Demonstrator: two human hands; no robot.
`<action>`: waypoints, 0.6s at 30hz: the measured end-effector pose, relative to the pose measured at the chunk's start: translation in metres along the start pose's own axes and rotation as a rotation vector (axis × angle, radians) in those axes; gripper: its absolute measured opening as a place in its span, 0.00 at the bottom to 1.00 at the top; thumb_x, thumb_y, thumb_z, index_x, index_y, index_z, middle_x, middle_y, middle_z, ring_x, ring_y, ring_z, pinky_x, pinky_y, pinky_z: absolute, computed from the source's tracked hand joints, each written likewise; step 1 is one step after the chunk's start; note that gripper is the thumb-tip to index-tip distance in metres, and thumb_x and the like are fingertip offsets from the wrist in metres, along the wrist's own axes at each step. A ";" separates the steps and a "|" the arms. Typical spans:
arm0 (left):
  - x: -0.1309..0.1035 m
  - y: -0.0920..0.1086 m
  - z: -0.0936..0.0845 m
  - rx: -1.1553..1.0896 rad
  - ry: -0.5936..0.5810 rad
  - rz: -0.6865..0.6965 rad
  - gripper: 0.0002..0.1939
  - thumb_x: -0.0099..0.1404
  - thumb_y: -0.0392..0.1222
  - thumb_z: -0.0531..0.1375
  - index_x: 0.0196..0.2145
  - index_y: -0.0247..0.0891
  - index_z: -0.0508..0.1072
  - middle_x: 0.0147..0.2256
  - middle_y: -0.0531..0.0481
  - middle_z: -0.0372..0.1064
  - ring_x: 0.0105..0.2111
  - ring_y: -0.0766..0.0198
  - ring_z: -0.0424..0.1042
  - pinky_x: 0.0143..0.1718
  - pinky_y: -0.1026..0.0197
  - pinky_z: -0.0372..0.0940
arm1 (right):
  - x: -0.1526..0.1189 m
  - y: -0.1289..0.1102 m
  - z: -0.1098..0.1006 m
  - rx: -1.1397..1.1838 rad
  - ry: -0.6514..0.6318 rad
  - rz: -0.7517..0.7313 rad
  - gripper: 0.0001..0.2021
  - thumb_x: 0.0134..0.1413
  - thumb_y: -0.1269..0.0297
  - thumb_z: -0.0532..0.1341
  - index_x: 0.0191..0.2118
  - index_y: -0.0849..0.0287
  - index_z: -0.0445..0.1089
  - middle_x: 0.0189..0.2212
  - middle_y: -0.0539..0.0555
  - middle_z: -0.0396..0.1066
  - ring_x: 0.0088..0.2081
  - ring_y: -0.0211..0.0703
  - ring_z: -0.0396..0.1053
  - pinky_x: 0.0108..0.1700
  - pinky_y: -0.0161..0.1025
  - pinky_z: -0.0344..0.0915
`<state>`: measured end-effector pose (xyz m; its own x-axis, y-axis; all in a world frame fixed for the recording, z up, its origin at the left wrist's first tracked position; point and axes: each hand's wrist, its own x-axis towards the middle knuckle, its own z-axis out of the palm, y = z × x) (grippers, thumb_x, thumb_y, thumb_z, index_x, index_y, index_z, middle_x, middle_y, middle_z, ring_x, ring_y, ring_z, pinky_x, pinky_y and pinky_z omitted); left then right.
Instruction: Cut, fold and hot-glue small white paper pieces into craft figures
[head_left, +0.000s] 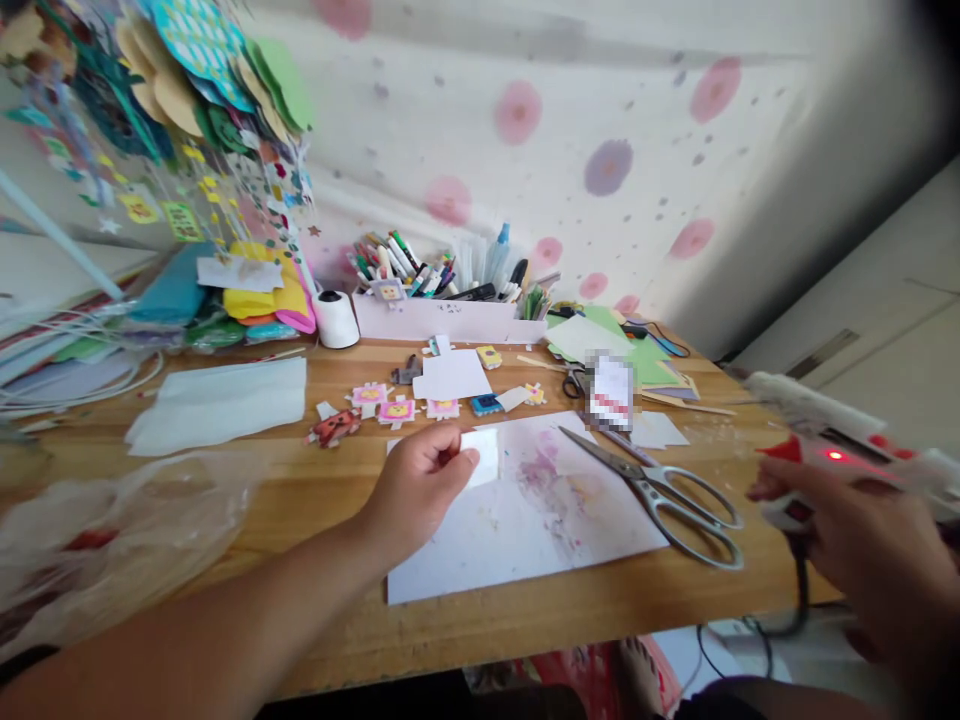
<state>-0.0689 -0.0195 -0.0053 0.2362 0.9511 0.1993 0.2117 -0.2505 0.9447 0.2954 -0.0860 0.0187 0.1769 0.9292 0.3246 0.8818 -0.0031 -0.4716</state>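
Between thumb and curled fingers, my left hand (424, 480) pinches a small white paper piece (481, 458) above a stained white sheet (465, 550). At the right edge of the table, my right hand (862, 520) is wrapped round a white glue gun (840, 440) with a red light and a cord hanging down. Large silver scissors (645, 485) lie half on the sheet, blades towards the upper left. Small pink cutouts (396, 411) with animal faces sit just behind the sheet, beside a blank white paper (454, 375).
A pen box (442, 318) stands against the wall, with a thread cone (337, 320) at its left. Folded white cloth or paper (221, 400) and a clear plastic bag (142, 520) lie left. Green sheets (600, 335) are at the back right. Paper decorations (202, 80) hang upper left.
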 end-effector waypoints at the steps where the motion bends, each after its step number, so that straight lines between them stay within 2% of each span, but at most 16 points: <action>1: 0.000 0.001 0.000 0.032 0.007 0.040 0.16 0.60 0.40 0.55 0.19 0.40 0.53 0.21 0.57 0.51 0.23 0.68 0.55 0.25 0.65 0.52 | -0.007 -0.017 0.006 0.270 0.014 0.121 0.15 0.53 0.52 0.55 0.19 0.49 0.68 0.20 0.60 0.69 0.26 0.56 0.69 0.26 0.50 0.64; 2: -0.001 0.001 0.000 0.060 0.014 0.079 0.16 0.60 0.38 0.54 0.18 0.40 0.53 0.22 0.56 0.54 0.27 0.66 0.60 0.28 0.64 0.55 | -0.015 -0.034 0.013 0.374 0.024 0.140 0.16 0.55 0.52 0.52 0.21 0.49 0.67 0.20 0.58 0.68 0.25 0.54 0.69 0.26 0.48 0.65; 3: -0.001 0.001 0.000 0.081 0.018 0.112 0.15 0.60 0.37 0.54 0.18 0.40 0.53 0.24 0.55 0.57 0.31 0.64 0.64 0.31 0.64 0.57 | -0.023 -0.048 0.021 0.421 -0.026 0.153 0.13 0.55 0.52 0.54 0.27 0.49 0.70 0.22 0.56 0.71 0.26 0.53 0.71 0.25 0.46 0.67; 5: -0.002 0.002 0.000 0.110 0.020 0.150 0.15 0.60 0.36 0.54 0.18 0.40 0.53 0.25 0.52 0.61 0.39 0.61 0.67 0.35 0.63 0.59 | -0.035 -0.070 0.037 0.511 -0.123 0.189 0.10 0.50 0.52 0.60 0.34 0.51 0.72 0.24 0.54 0.73 0.25 0.51 0.71 0.22 0.43 0.67; 8: -0.005 0.003 0.000 0.140 0.015 0.170 0.14 0.60 0.35 0.54 0.19 0.40 0.54 0.27 0.51 0.64 0.40 0.60 0.69 0.36 0.63 0.61 | -0.045 -0.092 0.053 0.671 -0.264 0.244 0.11 0.45 0.54 0.65 0.36 0.52 0.74 0.31 0.53 0.76 0.33 0.50 0.74 0.30 0.41 0.72; 12: -0.006 0.003 0.000 0.168 0.020 0.196 0.14 0.60 0.35 0.54 0.19 0.40 0.56 0.28 0.50 0.66 0.41 0.60 0.69 0.37 0.63 0.61 | -0.046 -0.111 0.060 0.754 -0.347 0.157 0.10 0.45 0.57 0.66 0.36 0.50 0.73 0.34 0.51 0.76 0.37 0.47 0.73 0.37 0.39 0.72; 18: -0.006 0.003 0.001 0.163 0.021 0.212 0.14 0.60 0.34 0.55 0.19 0.40 0.57 0.30 0.49 0.68 0.40 0.61 0.70 0.36 0.62 0.62 | -0.047 -0.122 0.067 0.675 -0.368 0.050 0.07 0.50 0.58 0.63 0.36 0.52 0.71 0.30 0.50 0.72 0.33 0.42 0.71 0.31 0.35 0.70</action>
<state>-0.0690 -0.0256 -0.0041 0.2722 0.8776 0.3947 0.3102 -0.4683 0.8273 0.1509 -0.1042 0.0063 -0.0512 0.9973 0.0520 0.3979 0.0682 -0.9149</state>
